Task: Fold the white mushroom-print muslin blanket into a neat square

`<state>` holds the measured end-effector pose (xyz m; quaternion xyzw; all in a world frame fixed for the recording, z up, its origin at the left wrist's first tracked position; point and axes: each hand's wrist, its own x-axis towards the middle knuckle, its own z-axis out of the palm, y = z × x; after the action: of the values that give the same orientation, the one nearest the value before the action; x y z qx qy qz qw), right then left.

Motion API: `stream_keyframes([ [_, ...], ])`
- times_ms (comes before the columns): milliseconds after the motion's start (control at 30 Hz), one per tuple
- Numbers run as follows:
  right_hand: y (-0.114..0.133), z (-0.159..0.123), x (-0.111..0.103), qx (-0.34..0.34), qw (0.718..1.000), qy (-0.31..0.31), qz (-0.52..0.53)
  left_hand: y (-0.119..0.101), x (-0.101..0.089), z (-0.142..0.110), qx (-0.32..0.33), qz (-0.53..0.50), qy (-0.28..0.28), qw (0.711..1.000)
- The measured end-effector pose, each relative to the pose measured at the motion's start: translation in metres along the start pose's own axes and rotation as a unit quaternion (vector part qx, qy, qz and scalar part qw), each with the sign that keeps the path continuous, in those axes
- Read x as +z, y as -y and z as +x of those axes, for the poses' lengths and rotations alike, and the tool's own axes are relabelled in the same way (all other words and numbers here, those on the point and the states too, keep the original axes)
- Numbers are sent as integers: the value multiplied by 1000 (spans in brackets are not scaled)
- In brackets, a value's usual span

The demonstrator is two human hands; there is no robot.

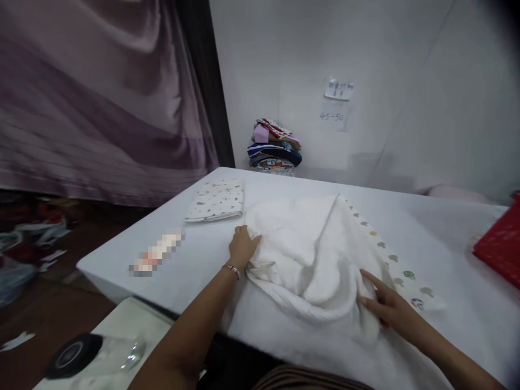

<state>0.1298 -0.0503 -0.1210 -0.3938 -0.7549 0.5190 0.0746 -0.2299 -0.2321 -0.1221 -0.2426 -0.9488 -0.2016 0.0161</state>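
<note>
A white fleecy blanket [292, 233] lies bunched on the table in front of me, with loose folds along its near side. Its right border shows a printed side with grey, green and yellow mushroom-like shapes. My left hand [242, 246], with a bracelet at the wrist, rests at the blanket's left edge, thumb spread away from the fingers. On the near right, my right hand [384, 306] has its thumb and fingers around a fold of the blanket; some fingertips are hidden by the cloth. Beyond my left hand lies a folded printed cloth [217, 200].
The white table [162, 287] has a blurred-out item [157, 253] at left. A stack of folded textiles [275, 146] stands against the wall. A red object [501, 244] is at far right. At lower left is a pale surface with a black round part [75, 355].
</note>
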Motion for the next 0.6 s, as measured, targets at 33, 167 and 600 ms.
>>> stream_keyframes([
  [33, 4, -1, -1, -15, 1000, 12, 23, 1, -1, -2, -4, 4, 0, 1000],
  [167, 36, 5, -34, -53, 981, -108, 151, 11, -4, -8, -23, 8, 30, 999],
  [600, 74, -4, -67, -14, 933, -248, 259, 26, -32, 1, 17, -72, -11, 997],
])
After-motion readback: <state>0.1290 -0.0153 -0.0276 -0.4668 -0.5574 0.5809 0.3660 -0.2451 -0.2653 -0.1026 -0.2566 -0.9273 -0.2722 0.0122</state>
